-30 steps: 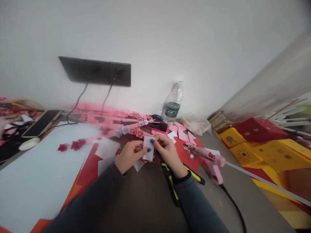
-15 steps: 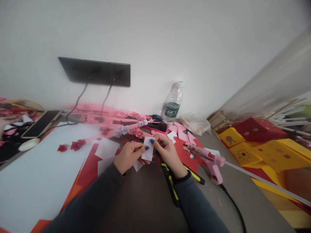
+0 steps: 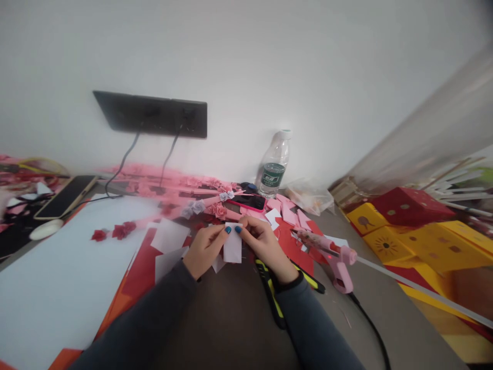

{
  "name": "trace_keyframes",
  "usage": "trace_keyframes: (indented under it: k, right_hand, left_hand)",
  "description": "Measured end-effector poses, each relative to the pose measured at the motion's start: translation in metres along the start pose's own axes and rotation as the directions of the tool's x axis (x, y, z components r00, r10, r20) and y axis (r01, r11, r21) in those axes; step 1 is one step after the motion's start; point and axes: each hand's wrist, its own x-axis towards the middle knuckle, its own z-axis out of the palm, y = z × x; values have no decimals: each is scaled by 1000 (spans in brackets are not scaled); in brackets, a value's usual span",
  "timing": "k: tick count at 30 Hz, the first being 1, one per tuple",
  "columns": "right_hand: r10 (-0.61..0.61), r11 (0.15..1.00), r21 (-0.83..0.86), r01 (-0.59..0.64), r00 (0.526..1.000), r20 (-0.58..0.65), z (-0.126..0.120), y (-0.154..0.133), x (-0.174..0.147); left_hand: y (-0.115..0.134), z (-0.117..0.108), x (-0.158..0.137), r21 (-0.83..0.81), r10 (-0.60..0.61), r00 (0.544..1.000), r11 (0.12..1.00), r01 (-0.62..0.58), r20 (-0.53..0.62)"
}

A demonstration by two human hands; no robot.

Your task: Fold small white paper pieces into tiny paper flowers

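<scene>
A small folded piece of pale paper (image 3: 232,250) hangs between my hands, its top edge pinched. My left hand (image 3: 206,249) holds the upper left corner, thumb in front and fingers behind. On the other corner, my right hand (image 3: 265,245) grips with its thumb close to the left one. The fingertips behind the paper are hidden. Loose pale paper squares (image 3: 169,235) lie left of my left hand. Beneath my right wrist is a black and yellow tool (image 3: 269,293), partly covered by the arm. A pink glue gun (image 3: 339,262) with a clear glue stick rests to the right.
A plastic bottle (image 3: 273,169) stands by the wall near a pink-edged phone (image 3: 248,201). Pink paper flowers (image 3: 219,210) lie behind my hands. Red paper (image 3: 295,244) and pink pieces are at right, beside yellow boxes (image 3: 442,246). A large white sheet (image 3: 57,277) covers the left side.
My left thumb has moved up to the paper's top edge, and my right thumb has shifted slightly down and left. The paper now hangs straighter and a little lower.
</scene>
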Motion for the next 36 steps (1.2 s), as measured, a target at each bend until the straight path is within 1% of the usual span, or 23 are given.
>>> trace_keyframes:
  k: [3,4,5,7,9,13,15,18,21,23,25,28,30,32,33,34,35,36]
  right_hand:
    - [-21,1000,20,21,999,-25,1,1,0]
    - [-30,999,24,31,999,-37,2,2,0]
    - [-38,999,26,39,998,-49,2,3,-1]
    - [-48,998,25,50,997,-68,4,5,-1]
    - [-50,998,32,52,996,-71,4,6,-1]
    - [-64,998,24,65,997,-39,3,4,-1]
    - [-81,997,9,81,997,-5,1,2,-1]
    - [-105,994,-2,105,992,67,0,0,-1]
    - [-136,990,-22,138,987,85,1,0,-1]
    - [-165,986,-28,167,985,50,2,1,-1]
    - [-180,984,-13,180,983,-22,3,3,-1]
    - [-167,985,21,172,975,-150,4,8,-1]
    - [-155,986,24,162,970,-187,4,10,-1]
    - [-146,988,18,152,972,-186,4,11,-1]
    - [-144,989,14,150,971,-192,4,11,-1]
    - [-144,989,9,149,967,-212,3,11,-1]
    - [-147,988,3,152,958,-247,3,10,0]
    - [-148,988,1,155,946,-289,2,10,0]
  left_hand:
    - [1,1,0,-85,-47,995,995,54,87]
    - [1,1,0,-83,-54,993,995,63,105]
    - [2,1,-1,-61,-51,994,997,57,99]
    - [2,2,-1,8,-14,999,1000,14,51]
    - [2,2,-2,42,17,999,999,-18,28]
    - [0,0,-2,58,32,999,998,-34,32]
    - [0,0,-2,146,86,996,985,-88,24]
    - [1,0,-1,297,190,980,934,-197,51]
    - [2,0,0,333,211,973,915,-229,91]
    - [2,1,0,318,201,976,922,-219,88]
    - [2,2,-1,263,157,983,948,-178,99]
    - [3,3,-2,131,28,984,990,-51,174]
    - [5,3,-4,107,-2,984,994,-17,176]
    - [7,3,-5,141,32,987,989,-54,159]
    - [8,2,-6,170,75,985,980,-102,157]
    - [10,2,-8,205,127,979,966,-158,160]
    - [12,1,-9,250,218,962,934,-254,162]
    - [13,0,-11,284,305,935,894,-347,183]
